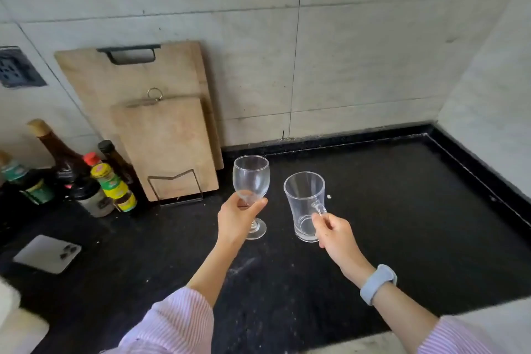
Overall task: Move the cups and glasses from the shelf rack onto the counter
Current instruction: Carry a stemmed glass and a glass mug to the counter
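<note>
A clear stemmed wine glass stands upright with its foot on the black counter. My left hand is wrapped around the base of its bowl and the stem. Just to its right a clear glass mug stands upright on the counter. My right hand pinches the mug's handle between thumb and fingers. The shelf rack is out of view.
Two wooden cutting boards lean on the tiled wall in a wire stand. Several sauce bottles crowd the left of the counter. A white phone lies face down at the front left. A raised black rim borders the counter's back and right.
</note>
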### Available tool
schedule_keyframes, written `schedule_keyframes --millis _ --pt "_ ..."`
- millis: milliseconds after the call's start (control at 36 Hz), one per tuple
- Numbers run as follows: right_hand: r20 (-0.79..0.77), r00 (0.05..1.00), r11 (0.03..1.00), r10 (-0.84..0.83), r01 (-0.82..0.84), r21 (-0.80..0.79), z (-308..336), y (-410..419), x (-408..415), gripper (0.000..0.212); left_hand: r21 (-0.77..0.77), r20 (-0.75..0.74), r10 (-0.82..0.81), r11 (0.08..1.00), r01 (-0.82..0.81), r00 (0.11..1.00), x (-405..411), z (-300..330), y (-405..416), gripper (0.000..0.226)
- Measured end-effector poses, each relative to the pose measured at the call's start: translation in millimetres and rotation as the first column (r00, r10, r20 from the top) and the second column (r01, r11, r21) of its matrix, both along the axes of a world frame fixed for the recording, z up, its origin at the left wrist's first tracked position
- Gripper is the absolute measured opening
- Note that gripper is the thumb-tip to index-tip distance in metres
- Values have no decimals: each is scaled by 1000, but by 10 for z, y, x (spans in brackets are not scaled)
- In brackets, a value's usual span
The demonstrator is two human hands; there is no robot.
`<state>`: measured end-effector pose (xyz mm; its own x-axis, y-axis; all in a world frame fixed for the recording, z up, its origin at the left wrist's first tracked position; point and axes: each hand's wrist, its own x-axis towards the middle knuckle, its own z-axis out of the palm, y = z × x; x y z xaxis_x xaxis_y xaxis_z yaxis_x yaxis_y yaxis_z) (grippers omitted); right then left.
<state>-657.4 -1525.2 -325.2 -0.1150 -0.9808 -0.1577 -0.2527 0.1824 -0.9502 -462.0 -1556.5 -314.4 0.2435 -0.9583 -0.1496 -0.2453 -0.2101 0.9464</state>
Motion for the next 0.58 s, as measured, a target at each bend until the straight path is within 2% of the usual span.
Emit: schedule_keyframes --millis 278,583 --pt "-13 1000 999 -21 21 42 -649 -1752 -114 40 68 -9 141 988 -140 990 -252 -668 -1595 18" --pt "23 999 1000 -24 25 -8 -1275 -2702 -114 39 1 -3 206 979 -206 979 -391 -1304 -2572 25"
